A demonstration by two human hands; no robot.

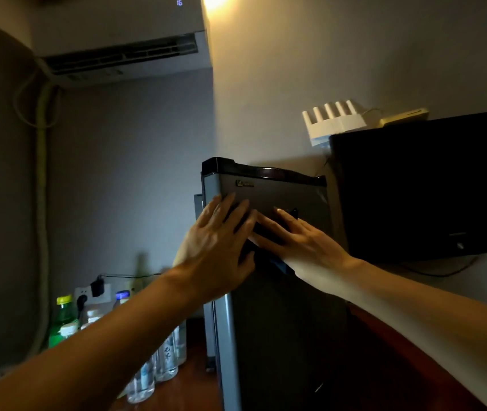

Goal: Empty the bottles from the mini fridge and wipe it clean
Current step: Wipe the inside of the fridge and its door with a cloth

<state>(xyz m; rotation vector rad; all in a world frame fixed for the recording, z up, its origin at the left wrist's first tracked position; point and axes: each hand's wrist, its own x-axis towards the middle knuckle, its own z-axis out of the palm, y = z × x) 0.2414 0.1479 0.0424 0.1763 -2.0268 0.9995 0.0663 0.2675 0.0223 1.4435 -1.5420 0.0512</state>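
No grip: my left hand (pixel 215 241) and right hand (pixel 292 241) press flat, fingers straight, on a dark cloth (pixel 261 247) against the shut mini fridge door (pixel 278 307). Bottles (pixel 159 363) stand on the floor left of the fridge.

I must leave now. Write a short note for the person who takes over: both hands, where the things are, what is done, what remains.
Left hand: flat, fingers straight, pressing on the mini fridge door.
Right hand: fingers straight, pressing a dark cloth on the same door.
Bottles: standing outside, left of the fridge.
Done: bottles appear to be out; door is shut.
Left: finish wiping the door. The inside is hidden, so check it.
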